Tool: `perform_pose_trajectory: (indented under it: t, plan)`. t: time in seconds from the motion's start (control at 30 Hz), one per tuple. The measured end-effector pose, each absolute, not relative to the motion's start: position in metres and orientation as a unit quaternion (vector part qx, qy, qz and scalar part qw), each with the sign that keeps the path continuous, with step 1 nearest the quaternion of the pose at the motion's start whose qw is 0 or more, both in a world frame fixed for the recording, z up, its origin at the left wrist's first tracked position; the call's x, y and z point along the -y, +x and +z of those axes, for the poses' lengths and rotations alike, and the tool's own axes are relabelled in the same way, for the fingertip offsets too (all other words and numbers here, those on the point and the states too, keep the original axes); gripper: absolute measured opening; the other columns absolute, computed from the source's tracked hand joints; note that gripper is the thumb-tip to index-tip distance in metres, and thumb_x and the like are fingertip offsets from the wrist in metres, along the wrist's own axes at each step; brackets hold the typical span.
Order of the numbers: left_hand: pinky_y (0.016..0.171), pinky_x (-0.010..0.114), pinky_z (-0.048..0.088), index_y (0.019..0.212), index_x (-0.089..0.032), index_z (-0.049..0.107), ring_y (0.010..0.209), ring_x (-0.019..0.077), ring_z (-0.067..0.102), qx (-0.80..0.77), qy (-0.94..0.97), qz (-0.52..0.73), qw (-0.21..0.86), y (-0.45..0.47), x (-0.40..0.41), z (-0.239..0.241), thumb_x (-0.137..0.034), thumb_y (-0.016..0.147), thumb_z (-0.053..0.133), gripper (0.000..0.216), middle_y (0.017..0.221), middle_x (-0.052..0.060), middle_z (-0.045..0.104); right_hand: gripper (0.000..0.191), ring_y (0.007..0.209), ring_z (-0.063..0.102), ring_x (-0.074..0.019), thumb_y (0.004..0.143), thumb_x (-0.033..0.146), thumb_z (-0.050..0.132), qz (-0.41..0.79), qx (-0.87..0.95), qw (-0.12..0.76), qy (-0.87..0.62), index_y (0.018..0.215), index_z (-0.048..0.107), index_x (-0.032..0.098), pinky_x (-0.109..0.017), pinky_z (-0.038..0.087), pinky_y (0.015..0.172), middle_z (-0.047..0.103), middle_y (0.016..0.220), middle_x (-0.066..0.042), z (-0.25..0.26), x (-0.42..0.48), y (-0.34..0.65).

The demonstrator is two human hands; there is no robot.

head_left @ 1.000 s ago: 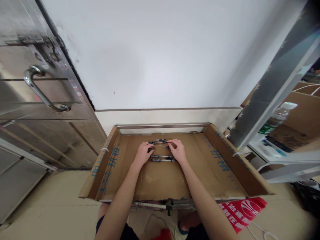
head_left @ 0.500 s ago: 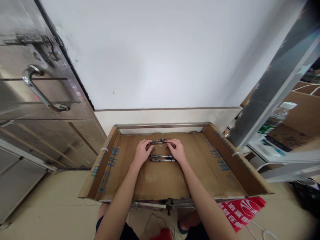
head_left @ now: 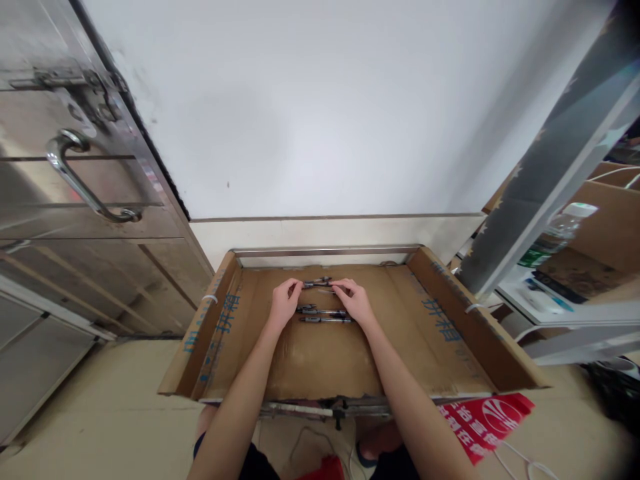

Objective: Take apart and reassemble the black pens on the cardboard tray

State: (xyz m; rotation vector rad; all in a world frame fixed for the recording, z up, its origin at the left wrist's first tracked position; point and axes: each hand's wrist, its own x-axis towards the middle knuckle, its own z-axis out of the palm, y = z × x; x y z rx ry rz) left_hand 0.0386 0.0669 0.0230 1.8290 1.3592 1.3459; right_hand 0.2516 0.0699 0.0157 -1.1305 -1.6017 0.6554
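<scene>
Between my two hands, near the far side of a cardboard tray, is a dark pen (head_left: 317, 285) with a clear barrel. The fingertips of my left hand (head_left: 284, 303) are closed on its left end. My right hand (head_left: 354, 300) pinches the right end between thumb and fingers. Another dark piece (head_left: 325, 279) shows just behind the pen, partly overlapped. Closer to me, two similar pens (head_left: 325, 320) lie side by side, roughly parallel to the tray's front edge. A short dark piece (head_left: 307, 309), perhaps a cap, sits at the left end of the farther one.
The cardboard tray (head_left: 320, 367) has raised left and right walls with blue print. A white wall stands behind it, a metal door with a handle (head_left: 90, 183) at left. On the right are a shelf, a plastic bottle (head_left: 555, 237) and a red printed sheet (head_left: 487, 423).
The short dark piece near my left fingers is now lower, at the left end of the lying pens. My left fingers have closed together more. My right hand is almost unmoved.
</scene>
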Motion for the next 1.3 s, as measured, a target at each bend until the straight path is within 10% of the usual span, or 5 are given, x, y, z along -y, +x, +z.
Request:
perform_pose_trajectory:
  t: [0.5, 0.87, 1.3]
  plan:
    - [0.053, 0.022, 0.044, 0.083, -0.015, 0.060, 0.060, 0.0117, 0.058, -0.456, 0.537, 0.562, 0.433, 0.039, -0.072, 0.022, -0.040, 0.076, 0.062, 0.026, 0.067, 0.001, 0.062, 0.036, 0.060, 0.056, -0.0143, 0.075, 0.045, 0.062, 0.483, 0.467, 0.614, -0.415, 0.100, 0.066, 0.020, -0.028, 0.046, 0.056, 0.064, 0.072, -0.001, 0.012, -0.075, 0.257]
    - [0.047, 0.024, 0.043, 0.073, -0.014, 0.056, 0.049, 0.0124, 0.057, -0.448, 0.489, 0.543, 0.514, 0.040, -0.071, 0.022, -0.057, 0.081, 0.051, 0.044, 0.059, 0.003, 0.063, 0.030, 0.084, 0.067, -0.0224, 0.078, 0.046, 0.061, 0.521, 0.450, 0.620, -0.377, 0.097, 0.064, 0.023, -0.034, 0.052, 0.066, 0.070, 0.091, -0.007, 0.018, -0.073, 0.261]
    - [0.071, 0.029, 0.052, 0.088, -0.013, 0.060, 0.084, 0.0203, 0.069, -0.368, 0.452, 0.581, 0.569, 0.042, -0.071, 0.020, -0.035, 0.071, 0.073, 0.031, 0.092, 0.012, 0.072, 0.026, 0.076, 0.066, -0.0171, 0.076, 0.039, 0.067, 0.624, 0.365, 0.618, -0.310, 0.093, 0.070, 0.019, -0.026, 0.049, 0.065, 0.072, 0.083, -0.005, 0.020, -0.073, 0.257]
